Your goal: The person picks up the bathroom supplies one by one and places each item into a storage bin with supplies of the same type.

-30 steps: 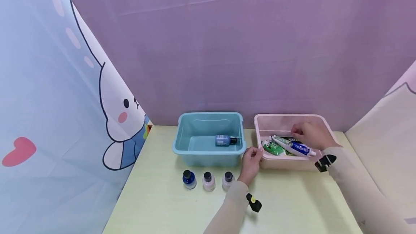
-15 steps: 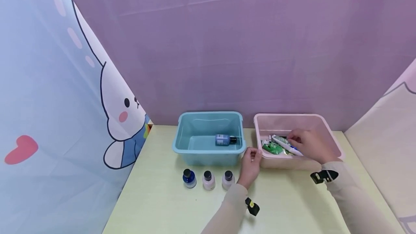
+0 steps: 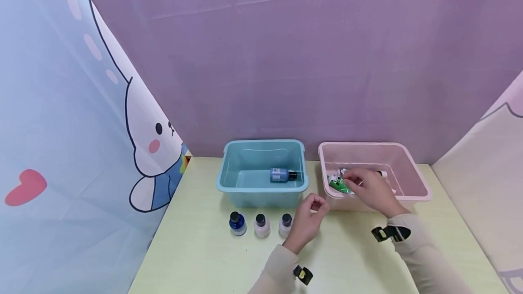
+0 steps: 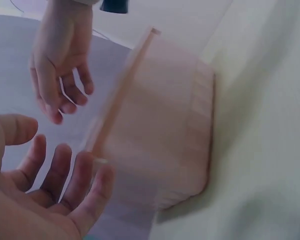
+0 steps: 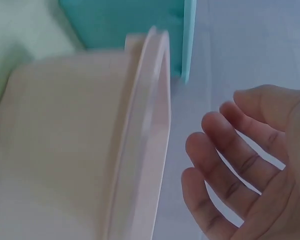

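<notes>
My right hand (image 3: 372, 189) hovers over the pink bin (image 3: 380, 149), fingers loosely bent and nothing between them, as the right wrist view also shows. Beneath it lie a green tube (image 3: 338, 184) and other toothpaste-like tubes, mostly hidden by the hand; a white cap (image 3: 383, 174) peeks out on its right. My left hand (image 3: 305, 221) is just in front of the gap between the two bins. In the left wrist view its relaxed fingers hold nothing, their tips overlapping the pink bin's corner.
Left of the pink bin stands a teal bin (image 3: 261, 199) with a blue bottle (image 3: 279, 175) lying inside. In front of it stand a dark blue bottle (image 3: 238, 225), a pale pink bottle (image 3: 262, 227) and a pale bottle (image 3: 285, 226). A purple cloth (image 3: 286, 58) hangs behind.
My right hand has moved left and toward me across the pink bin, covering more of the tubes. My left hand has come off the bin's front left corner, down and left.
</notes>
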{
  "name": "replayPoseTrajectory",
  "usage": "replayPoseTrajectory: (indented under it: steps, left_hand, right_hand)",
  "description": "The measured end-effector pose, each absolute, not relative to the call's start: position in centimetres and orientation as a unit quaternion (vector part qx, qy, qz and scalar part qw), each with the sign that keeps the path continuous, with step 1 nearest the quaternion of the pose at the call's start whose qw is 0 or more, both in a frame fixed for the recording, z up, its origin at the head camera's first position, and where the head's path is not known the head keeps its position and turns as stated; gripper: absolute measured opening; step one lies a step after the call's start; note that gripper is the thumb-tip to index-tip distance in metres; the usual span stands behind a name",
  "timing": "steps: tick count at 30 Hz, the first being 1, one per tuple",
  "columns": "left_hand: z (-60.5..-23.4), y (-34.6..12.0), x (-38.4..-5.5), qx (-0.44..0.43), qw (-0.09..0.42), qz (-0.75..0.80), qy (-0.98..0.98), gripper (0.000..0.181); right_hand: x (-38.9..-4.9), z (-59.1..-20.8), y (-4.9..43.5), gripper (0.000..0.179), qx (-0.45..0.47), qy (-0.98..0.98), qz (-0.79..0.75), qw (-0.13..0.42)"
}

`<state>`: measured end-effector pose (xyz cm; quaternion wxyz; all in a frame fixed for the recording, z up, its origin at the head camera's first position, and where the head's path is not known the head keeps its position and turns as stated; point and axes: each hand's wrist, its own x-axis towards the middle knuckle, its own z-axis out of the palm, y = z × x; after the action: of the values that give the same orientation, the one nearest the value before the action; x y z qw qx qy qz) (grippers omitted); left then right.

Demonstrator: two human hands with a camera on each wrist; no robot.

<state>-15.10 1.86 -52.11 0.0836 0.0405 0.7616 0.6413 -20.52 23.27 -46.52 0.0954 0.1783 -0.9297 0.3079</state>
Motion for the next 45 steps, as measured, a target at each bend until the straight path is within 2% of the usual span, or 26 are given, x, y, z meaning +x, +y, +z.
replayPoseTrajectory:
  steps: [5, 12, 18, 24, 29, 45]
  left_hand:
    - [-51.1, -0.4, -14.0, 0.088, 0.068, 0.617, 0.779, 0.011]
    - [-50.3, -4.2, -13.6, 0.103, 0.007, 0.579, 0.809, 0.012]
    - [-50.7, -7.8, -14.1, 0.074, -0.045, 0.547, 0.833, 0.006]
    - [-51.1, -10.9, -14.4, 0.043, -0.105, 0.524, 0.844, 0.006]
    - [-51.5, -12.9, -14.3, 0.019, -0.147, 0.516, 0.844, 0.005]
    - [-53.1, -16.3, -14.1, -0.026, -0.238, 0.464, 0.853, 0.008]
  right_hand:
    - [-20.3, -47.2, 20.9, 0.013, 0.161, -0.924, 0.333, 0.092]
    - [-20.2, -48.2, 17.6, 0.019, 0.143, -0.912, 0.371, 0.100]
    - [-20.1, -49.0, 15.5, 0.020, 0.131, -0.902, 0.397, 0.104]
    - [-19.9, -49.5, 13.9, 0.029, 0.111, -0.898, 0.416, 0.088]
    - [-19.9, -50.1, 12.8, 0.034, 0.094, -0.894, 0.427, 0.097]
    - [-20.1, -52.1, 10.6, 0.045, 0.032, -0.898, 0.433, 0.071]
